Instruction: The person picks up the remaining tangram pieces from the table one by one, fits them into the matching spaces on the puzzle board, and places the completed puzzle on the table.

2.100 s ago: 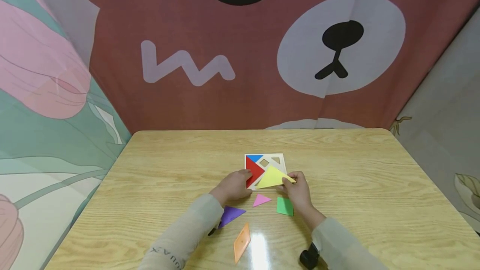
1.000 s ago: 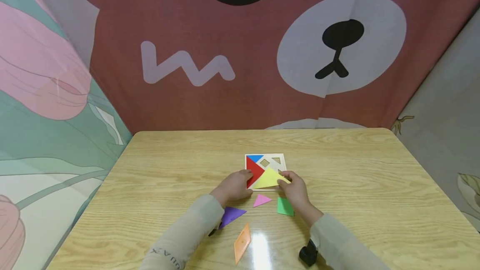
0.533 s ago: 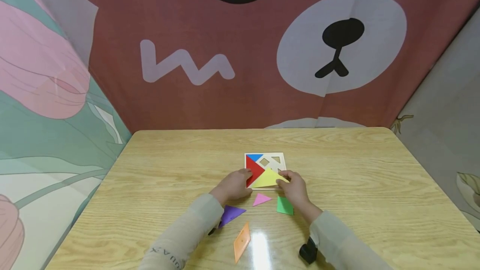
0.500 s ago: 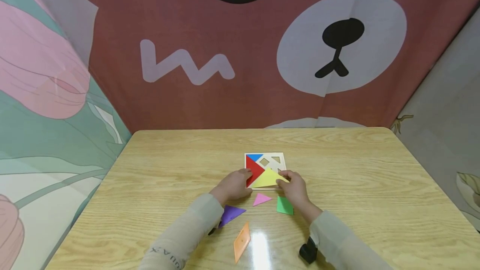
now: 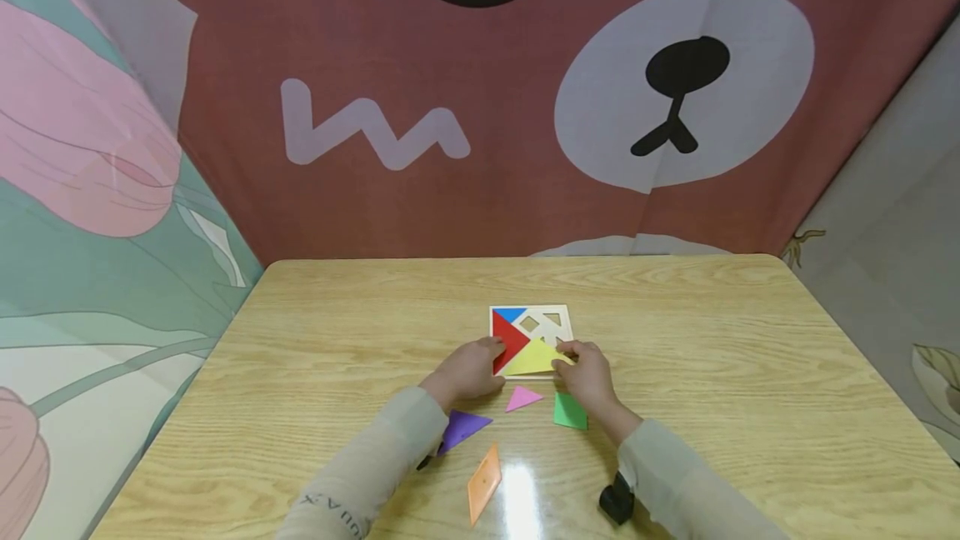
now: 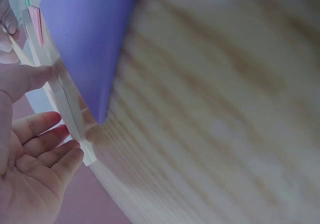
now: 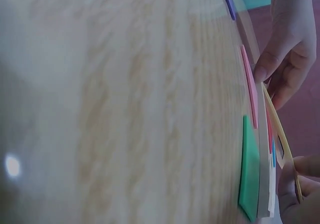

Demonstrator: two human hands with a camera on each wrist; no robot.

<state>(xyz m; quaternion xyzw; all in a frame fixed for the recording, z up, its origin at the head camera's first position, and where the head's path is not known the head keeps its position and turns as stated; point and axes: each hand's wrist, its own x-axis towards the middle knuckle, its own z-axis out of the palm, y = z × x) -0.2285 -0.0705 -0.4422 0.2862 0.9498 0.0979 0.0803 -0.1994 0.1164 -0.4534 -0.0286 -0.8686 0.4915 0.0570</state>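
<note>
A pale tangram board (image 5: pixel 558 311) lies mid-table, with a red triangle (image 5: pixel 507 340) and a blue triangle (image 5: pixel 509 315) in its recesses. My left hand (image 5: pixel 468 369) holds the board's near left corner, thumb at the front edge and fingertips over the red piece; the left wrist view shows this hand (image 6: pixel 37 149) close up. Between thumb and fingers, my right hand (image 5: pixel 592 377) pinches the right corner of a large yellow triangle (image 5: pixel 534 359). In the right wrist view the yellow triangle (image 7: pixel 276 116) slants, its left corner down at the board and its right corner raised.
In front of the board lie a pink triangle (image 5: pixel 522 398), a green parallelogram-like piece (image 5: pixel 571 412), a purple triangle (image 5: pixel 462 430) and an orange rhomboid piece (image 5: pixel 484 486). The wooden table (image 5: pixel 360 307) ends at a bear-print cloth (image 5: pixel 510 215).
My right hand has shifted slightly left and lowered the yellow triangle toward the board, so it now lies flatter along the red piece. The left hand stays in place.
</note>
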